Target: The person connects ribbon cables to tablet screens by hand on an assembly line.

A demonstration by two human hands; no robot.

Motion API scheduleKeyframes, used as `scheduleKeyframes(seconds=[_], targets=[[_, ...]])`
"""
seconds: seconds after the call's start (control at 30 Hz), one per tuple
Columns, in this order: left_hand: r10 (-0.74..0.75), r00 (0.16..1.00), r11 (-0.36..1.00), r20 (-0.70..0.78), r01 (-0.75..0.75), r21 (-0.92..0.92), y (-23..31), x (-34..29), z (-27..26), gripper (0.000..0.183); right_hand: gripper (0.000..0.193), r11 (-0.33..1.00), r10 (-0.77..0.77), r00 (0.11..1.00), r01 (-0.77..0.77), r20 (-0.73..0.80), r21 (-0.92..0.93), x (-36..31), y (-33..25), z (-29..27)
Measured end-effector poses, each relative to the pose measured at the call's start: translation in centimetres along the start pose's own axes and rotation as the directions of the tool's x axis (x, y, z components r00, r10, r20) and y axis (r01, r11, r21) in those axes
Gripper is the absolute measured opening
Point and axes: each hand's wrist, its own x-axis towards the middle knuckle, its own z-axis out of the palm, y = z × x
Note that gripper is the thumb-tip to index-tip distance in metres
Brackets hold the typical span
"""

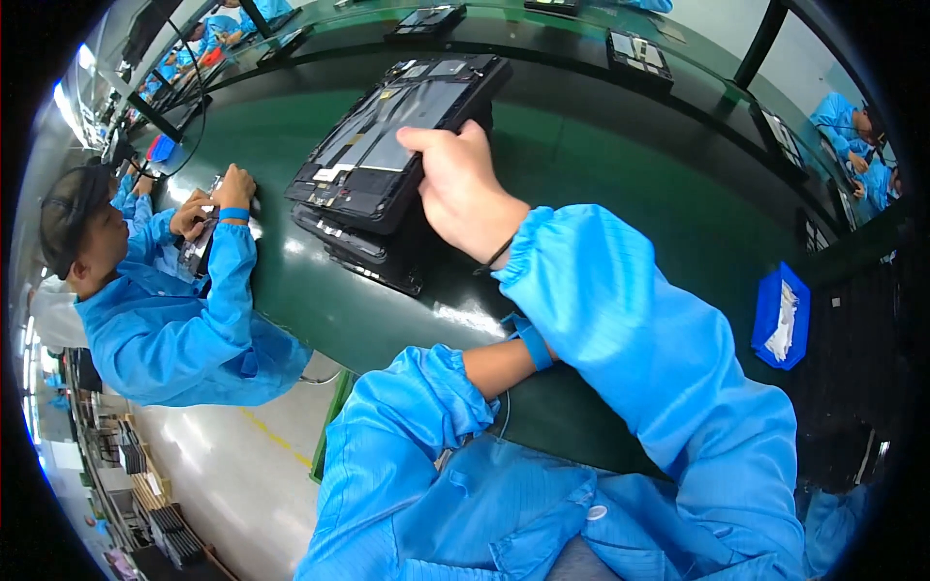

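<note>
For a sound grip, the left wrist strap (535, 343), nearest, is best held clear of the stack's corners; the left hand itself is hidden behind the right sleeve (610, 290), so I cannot tell whether it is spread or closed. Past that, the right hand (465, 189) clasps the right edge of the top black device (378, 121), thumb on its grey inner face, fingers curled round the side and mostly out of sight. Taking the weight by the rigid frame, thumb pressing lightly, should spare the exposed parts. Black units (354, 247) sit unevenly beneath it, ahead over the green worktop (601, 174), and might slide. Farther off lies another opened device (639, 56)
</note>
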Motion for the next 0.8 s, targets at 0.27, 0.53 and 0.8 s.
scheduleKeyframes(seconds=[0.27, 0.53, 0.8], targets=[[0.080, 0.994, 0.979, 0.077, -0.093, 0.184, 1.3, -0.7, -2.5, 0.033, 0.042, 0.975, 0.046, 0.994, -0.023, 0.100, -0.222, -2.3, -0.5, -1.0], [0.153, 0.971, 0.904, 0.186, -0.213, 0.370, 2.3, -0.6, -1.2, 0.034, 0.051, 0.903, 0.043, 0.983, 0.037, 0.177, -0.427, 0.2, 0.2, -1.4], [0.201, 0.851, 0.808, 0.486, -0.425, 0.409, 1.2, 0.4, 0.0, 0.035, 0.044, 0.422, -0.340, 0.747, 0.664, 0.572, -0.617, -3.7, -5.6, -9.7]])
